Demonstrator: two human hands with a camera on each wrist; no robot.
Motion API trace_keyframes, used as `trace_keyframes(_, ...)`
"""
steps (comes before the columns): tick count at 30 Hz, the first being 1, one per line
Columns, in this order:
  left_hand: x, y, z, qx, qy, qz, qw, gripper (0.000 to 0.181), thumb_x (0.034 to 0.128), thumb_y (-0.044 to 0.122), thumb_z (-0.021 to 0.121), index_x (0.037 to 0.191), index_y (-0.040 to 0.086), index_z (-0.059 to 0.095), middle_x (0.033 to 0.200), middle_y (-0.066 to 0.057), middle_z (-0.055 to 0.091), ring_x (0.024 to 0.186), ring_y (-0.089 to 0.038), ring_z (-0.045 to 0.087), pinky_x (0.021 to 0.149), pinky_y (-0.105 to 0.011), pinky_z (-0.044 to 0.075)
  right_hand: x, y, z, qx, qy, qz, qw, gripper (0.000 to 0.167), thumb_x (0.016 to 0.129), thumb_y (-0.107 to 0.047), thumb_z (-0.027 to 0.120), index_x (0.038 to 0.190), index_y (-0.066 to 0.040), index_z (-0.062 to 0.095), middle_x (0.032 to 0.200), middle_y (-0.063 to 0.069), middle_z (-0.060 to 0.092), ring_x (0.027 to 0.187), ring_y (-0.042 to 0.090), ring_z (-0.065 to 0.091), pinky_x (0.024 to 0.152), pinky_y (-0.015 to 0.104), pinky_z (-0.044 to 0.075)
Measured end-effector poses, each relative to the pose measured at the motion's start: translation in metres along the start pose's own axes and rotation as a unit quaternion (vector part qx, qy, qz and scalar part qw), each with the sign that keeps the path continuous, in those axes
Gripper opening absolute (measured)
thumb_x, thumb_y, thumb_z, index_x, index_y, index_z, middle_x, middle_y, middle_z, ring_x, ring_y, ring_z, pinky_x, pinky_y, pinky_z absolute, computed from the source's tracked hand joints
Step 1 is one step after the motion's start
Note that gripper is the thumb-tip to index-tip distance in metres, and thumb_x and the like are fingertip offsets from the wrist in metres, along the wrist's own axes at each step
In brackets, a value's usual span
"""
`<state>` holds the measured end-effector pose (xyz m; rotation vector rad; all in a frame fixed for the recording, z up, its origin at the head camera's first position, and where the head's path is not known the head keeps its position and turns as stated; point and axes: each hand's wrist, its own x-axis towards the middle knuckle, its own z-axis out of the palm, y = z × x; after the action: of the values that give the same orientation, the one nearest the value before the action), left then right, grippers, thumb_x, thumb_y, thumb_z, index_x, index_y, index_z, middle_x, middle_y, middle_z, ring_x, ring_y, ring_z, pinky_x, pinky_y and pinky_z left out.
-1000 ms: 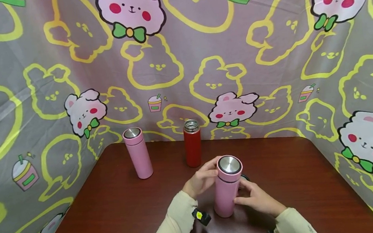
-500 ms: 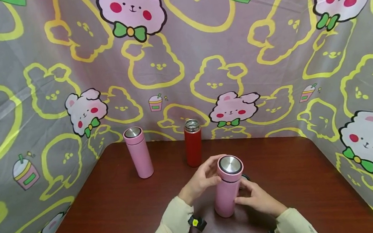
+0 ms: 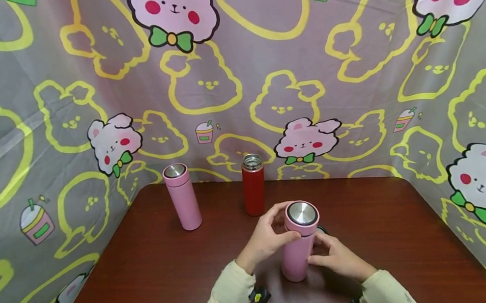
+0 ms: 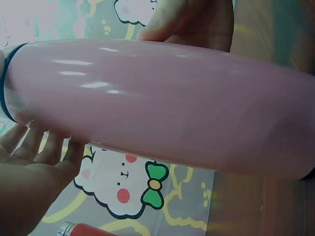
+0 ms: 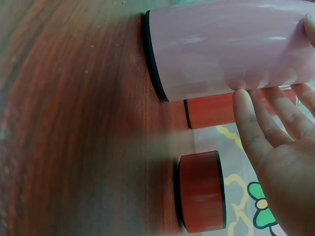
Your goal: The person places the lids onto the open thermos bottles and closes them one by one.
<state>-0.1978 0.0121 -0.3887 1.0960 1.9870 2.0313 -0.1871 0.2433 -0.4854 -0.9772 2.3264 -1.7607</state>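
A pink thermos flask (image 3: 297,254) with a steel-topped lid (image 3: 302,214) stands in front of me on the brown table. My left hand (image 3: 266,238) grips it round the lid, the thumb lying across the near side just at the seam. Lower down, my right hand (image 3: 342,258) holds the flask's body from the right, thumb in front and fingers behind. The right wrist view shows the flask's black base at the tabletop and a loose red lid (image 5: 201,191) close by. From the head, that lid is mostly hidden behind the pink flask.
Farther back stands a red thermos flask (image 3: 254,190) with its mouth uncovered. Another pink thermos flask (image 3: 184,202), lid on, stands at the back left. A patterned cloth (image 3: 203,116) hangs round the back and sides of the table (image 3: 150,280).
My left hand has shifted its grip round the lid, its thumb sliding right across the near side. My right hand stays on the body, and the flask keeps its place.
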Motion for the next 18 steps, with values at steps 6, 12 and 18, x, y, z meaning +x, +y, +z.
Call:
trace_keyframes(6,0.002,-0.022,-0.002,0.001,-0.002,-0.004,1.0000,0.077,0.0758,0.048,0.074,0.135,0.006,0.048,0.123,-0.015,0.058,0.102,-0.011,0.057,0.083,-0.033,0.050,0.000,0.000,0.000,-0.002,-0.001,0.000,1.0000,0.050,0.087,0.000,0.064,0.132,0.004,0.043,0.118,0.005,0.059,0.100,0.017,0.062,0.083,0.032,0.051)
trace_keyframes(12,0.005,-0.030,-0.006,0.005,-0.016,0.001,0.9999,0.075,0.0765,0.053,0.071,0.135,0.011,0.048,0.122,-0.008,0.059,0.102,-0.014,0.058,0.084,-0.032,0.050,0.000,0.000,0.000,-0.001,-0.001,0.001,1.0000,0.050,0.087,0.000,0.065,0.132,0.004,0.043,0.118,0.005,0.059,0.100,0.017,0.062,0.083,0.032,0.051)
trace_keyframes(18,0.005,-0.016,-0.008,-0.004,-0.048,0.011,0.9988,0.075,0.0824,0.050,0.067,0.136,0.003,0.045,0.125,-0.017,0.056,0.105,-0.012,0.055,0.090,-0.042,0.046,0.000,0.001,-0.001,0.004,-0.005,-0.001,1.0000,0.048,0.087,0.001,0.064,0.131,0.005,0.044,0.116,0.006,0.059,0.098,0.018,0.062,0.082,0.032,0.052)
